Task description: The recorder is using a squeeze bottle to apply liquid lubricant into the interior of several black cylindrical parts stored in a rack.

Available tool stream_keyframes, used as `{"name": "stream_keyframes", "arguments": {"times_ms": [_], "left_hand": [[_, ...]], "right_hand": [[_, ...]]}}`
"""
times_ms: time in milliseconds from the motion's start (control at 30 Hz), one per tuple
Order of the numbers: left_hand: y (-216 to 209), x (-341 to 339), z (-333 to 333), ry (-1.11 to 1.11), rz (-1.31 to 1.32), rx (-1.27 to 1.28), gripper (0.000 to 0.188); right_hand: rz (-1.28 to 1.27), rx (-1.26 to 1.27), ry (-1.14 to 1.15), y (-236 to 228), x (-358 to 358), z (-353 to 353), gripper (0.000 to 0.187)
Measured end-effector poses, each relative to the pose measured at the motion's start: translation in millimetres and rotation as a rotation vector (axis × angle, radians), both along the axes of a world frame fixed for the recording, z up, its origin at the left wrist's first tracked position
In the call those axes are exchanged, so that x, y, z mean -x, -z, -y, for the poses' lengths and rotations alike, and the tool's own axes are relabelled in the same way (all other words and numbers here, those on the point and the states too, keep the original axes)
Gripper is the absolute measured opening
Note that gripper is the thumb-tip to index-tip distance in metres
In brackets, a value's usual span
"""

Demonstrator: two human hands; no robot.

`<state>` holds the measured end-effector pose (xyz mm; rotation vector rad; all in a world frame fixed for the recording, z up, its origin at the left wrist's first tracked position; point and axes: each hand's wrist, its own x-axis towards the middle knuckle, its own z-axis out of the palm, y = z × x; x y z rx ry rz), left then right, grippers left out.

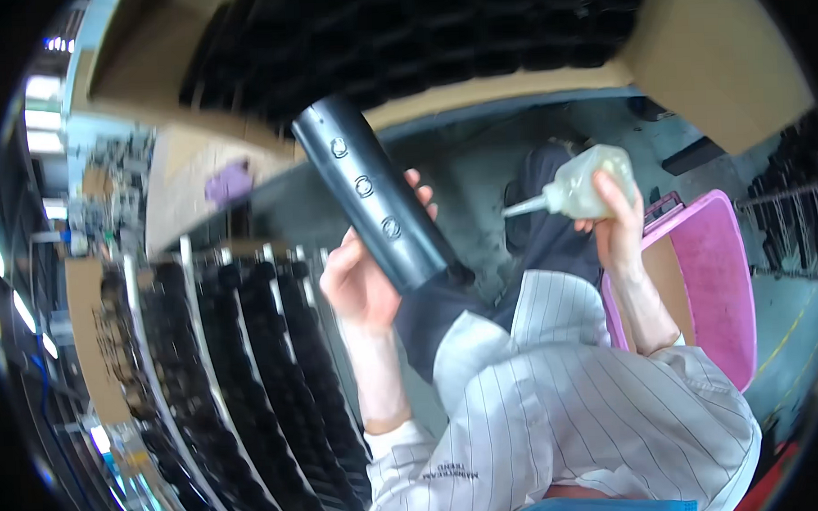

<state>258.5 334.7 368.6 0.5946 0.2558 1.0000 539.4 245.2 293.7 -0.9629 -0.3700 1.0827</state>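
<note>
A glossy black cylinder (371,195) with a row of three small round cut-outs along its side is in my left hand (363,280). My fingers wrap round its lower half, and it tilts with its top toward the upper left. My right hand (616,208) grips a translucent squeeze bottle (587,184) with a long thin nozzle. The nozzle points left toward the cylinder, with a gap between them. Whether liquid is leaving the tip cannot be made out.
An open cardboard box (708,51) packed with black parts (419,39) stands ahead. A pink plastic bin (721,290) sits at my right. Rows of black parts (277,350) with pale dividers fill the left side. A purple cloth (230,182) lies on cardboard at the far left.
</note>
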Motion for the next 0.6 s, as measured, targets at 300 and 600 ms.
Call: {"name": "stream_keyframes", "arguments": {"times_ms": [300, 600], "left_hand": [[89, 90, 29, -0.294, 0.005, 0.107, 0.076], [94, 83, 47, -0.47, -0.183, -0.032, 0.076]], "right_hand": [[0.253, -0.04, -0.145, -11, 72, -19, 0.043], [0.329, 0.026, -0.197, 2, 62, -19, 0.045]]}}
